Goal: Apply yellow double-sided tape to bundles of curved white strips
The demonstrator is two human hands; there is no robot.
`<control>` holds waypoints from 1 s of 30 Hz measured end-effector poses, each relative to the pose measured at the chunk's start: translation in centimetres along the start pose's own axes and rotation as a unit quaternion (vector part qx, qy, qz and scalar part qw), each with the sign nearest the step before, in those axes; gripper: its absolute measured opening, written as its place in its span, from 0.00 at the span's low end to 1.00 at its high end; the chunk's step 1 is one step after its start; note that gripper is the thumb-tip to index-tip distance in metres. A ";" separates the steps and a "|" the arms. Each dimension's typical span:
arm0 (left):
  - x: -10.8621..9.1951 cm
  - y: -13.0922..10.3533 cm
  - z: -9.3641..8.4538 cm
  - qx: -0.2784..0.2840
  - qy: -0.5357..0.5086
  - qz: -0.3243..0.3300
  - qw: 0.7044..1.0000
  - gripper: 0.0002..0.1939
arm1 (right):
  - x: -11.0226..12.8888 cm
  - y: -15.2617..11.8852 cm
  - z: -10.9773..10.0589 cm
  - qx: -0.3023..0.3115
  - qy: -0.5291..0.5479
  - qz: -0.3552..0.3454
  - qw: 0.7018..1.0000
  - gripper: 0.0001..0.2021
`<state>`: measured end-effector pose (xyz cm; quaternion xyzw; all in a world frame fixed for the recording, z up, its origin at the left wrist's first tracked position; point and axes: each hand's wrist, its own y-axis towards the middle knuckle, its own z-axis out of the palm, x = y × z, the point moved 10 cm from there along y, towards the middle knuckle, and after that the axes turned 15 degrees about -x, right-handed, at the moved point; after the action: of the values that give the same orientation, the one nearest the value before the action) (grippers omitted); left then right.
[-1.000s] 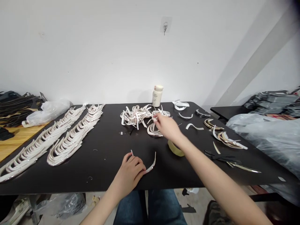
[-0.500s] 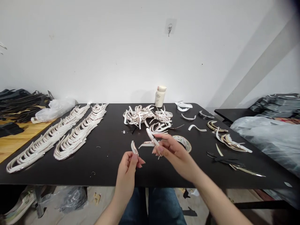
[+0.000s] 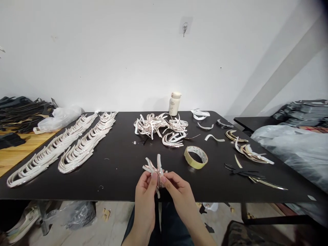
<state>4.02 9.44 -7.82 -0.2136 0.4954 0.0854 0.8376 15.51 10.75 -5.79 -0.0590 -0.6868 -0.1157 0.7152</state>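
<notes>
Close together near the table's front edge, my left hand (image 3: 146,186) and my right hand (image 3: 175,186) both pinch a small bunch of curved white strips with shiny rose-gold edges (image 3: 153,166). The strips' tips fan out above my fingers, and one end hangs below; their middles are hidden by my thumbs. Just beyond and to the right of my right hand lies a roll of yellowish tape (image 3: 196,158). A tangled heap of similar strips (image 3: 152,124) lies farther back, with a smaller bundle (image 3: 173,139) in front of it.
Two long overlapping rows of strips (image 3: 48,155) (image 3: 87,145) cover the table's left side. A cream bottle (image 3: 174,103) stands at the back. Gold strips (image 3: 252,155) and thin black pieces (image 3: 243,172) lie at right. Clear plastic (image 3: 289,147) bulges beyond the right edge.
My hands have come together, my right hand moving left and down with its strips to meet those in my left. The tape roll behind it is now uncovered.
</notes>
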 end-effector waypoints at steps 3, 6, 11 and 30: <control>-0.3 0.0 0.2 0.009 0.020 0.004 1.000 0.09 | 0.8 -0.2 -0.1 0.012 -0.023 -0.012 1.000 0.12; -0.9 -0.1 0.5 0.023 0.036 0.020 0.999 0.10 | 1.7 -0.3 0.0 0.024 -0.045 -0.036 0.998 0.11; -2.5 0.2 -1.0 -0.027 0.098 0.066 0.993 0.13 | 2.9 0.7 -2.8 -0.066 -0.001 -0.074 0.995 0.11; -3.4 1.4 1.6 0.084 0.602 0.346 0.715 0.14 | 1.1 2.2 0.8 0.184 -0.316 -0.276 0.889 0.11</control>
<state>3.12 11.60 -4.59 0.0378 0.9393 0.1810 0.2890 15.30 12.96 -4.50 0.2324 -0.8740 -0.1548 0.3978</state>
